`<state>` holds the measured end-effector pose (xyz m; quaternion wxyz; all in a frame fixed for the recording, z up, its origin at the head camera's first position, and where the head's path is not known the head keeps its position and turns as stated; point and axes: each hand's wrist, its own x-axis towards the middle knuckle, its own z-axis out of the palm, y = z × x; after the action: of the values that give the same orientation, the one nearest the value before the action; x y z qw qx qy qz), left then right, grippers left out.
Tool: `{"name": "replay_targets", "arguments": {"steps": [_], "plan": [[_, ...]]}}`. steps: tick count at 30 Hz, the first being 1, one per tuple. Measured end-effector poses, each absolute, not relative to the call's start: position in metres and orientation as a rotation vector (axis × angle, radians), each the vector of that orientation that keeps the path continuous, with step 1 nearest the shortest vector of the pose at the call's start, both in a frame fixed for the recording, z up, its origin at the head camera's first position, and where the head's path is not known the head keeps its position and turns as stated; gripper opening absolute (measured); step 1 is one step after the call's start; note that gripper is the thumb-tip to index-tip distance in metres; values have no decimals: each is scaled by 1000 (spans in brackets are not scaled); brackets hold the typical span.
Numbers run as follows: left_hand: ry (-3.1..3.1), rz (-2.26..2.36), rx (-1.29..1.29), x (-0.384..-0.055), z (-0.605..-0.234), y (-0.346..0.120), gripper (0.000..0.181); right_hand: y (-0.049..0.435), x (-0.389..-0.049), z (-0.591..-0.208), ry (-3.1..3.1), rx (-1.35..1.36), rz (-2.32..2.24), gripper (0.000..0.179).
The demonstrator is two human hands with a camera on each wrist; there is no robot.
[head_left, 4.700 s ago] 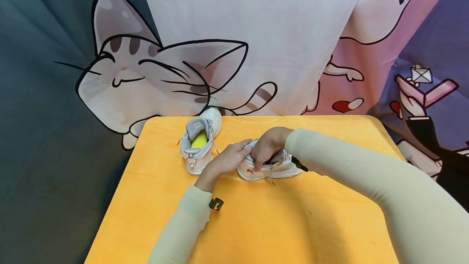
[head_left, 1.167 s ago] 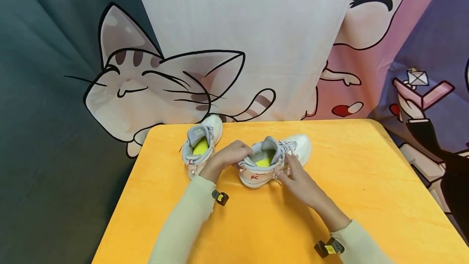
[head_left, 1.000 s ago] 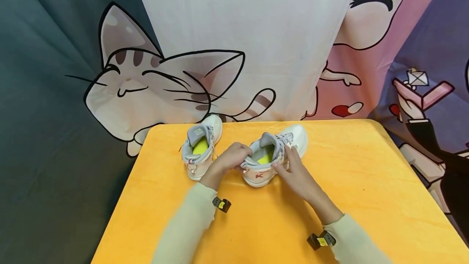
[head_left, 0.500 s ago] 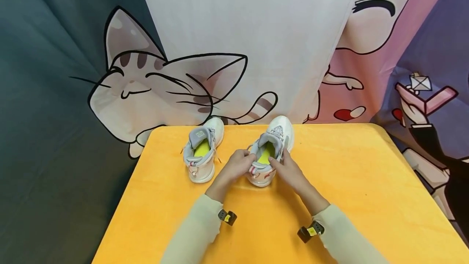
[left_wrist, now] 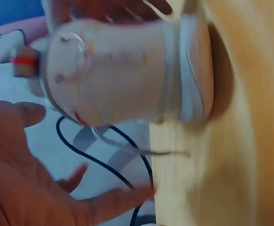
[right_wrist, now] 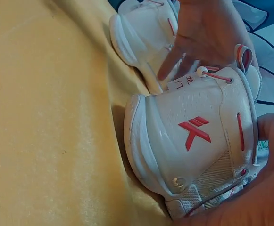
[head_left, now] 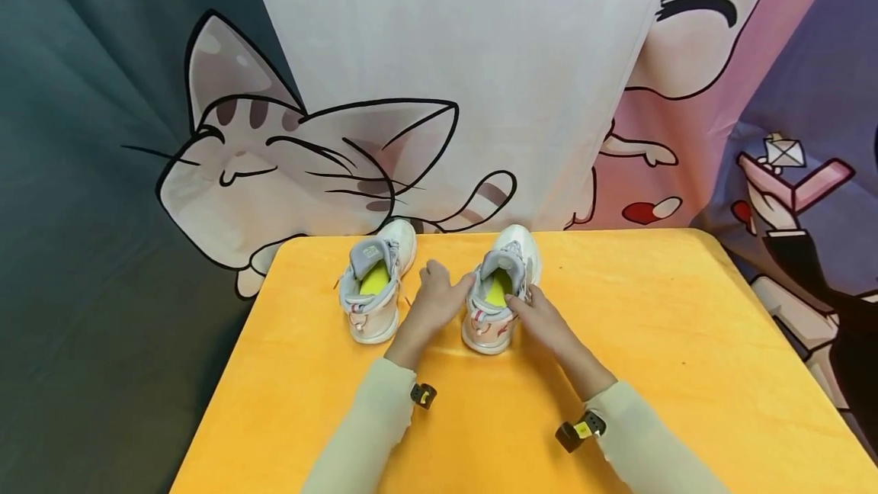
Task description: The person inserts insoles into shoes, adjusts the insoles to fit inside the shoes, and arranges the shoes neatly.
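Note:
Two white sneakers with pale pink heels and yellow insoles stand side by side, toes to the back. My right hand point(head_left: 545, 320) holds the right sneaker point(head_left: 488, 332) by its collar, thumb over the rim and fingers along the outer side. Between the two shoes is my left hand point(head_left: 437, 302), fingers spread, thumb near the right sneaker's collar. The left wrist view has this sneaker's heel point(left_wrist: 122, 70) beside my open left palm point(left_wrist: 28, 174). A red logo point(right_wrist: 195, 133) marks its side in the right wrist view. Untouched, the left sneaker point(head_left: 373, 324) stands further left.
Both shoes stand near the back edge of a yellow table point(head_left: 480, 433). Behind it hangs a cloth backdrop point(head_left: 411, 29) printed with a cartoon cat. A lace point(left_wrist: 141, 151) hangs from the right sneaker.
The right sneaker has turned from toe pointing right to toe pointing back, beside the left one. My left hand has let go of its collar and moved slightly left, fingers spreading.

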<state>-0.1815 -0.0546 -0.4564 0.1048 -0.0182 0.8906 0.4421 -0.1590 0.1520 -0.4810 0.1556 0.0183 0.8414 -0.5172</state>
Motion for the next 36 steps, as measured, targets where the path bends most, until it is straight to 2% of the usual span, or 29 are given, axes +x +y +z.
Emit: {"name": "replay_targets", "arguments": {"steps": [4,10,12,21,36], "plan": [[2535,1320,18,-194,-457,-56,82,149,-159,-479,2349,41,-1572,70],[2190,1516,68,-199,-463,-51,46,143,-160,-477,2309,-1,-1609,65],[2194,1565,63,-199,-464,-50,39,142,-163,-476,2305,-13,-1616,64],[2288,1613,-69,-193,-462,-51,31,136,-179,-470,2314,-99,-1582,64],[2318,1627,-64,-195,-468,-50,34,137,-201,-478,2330,-105,-1538,61]]}}
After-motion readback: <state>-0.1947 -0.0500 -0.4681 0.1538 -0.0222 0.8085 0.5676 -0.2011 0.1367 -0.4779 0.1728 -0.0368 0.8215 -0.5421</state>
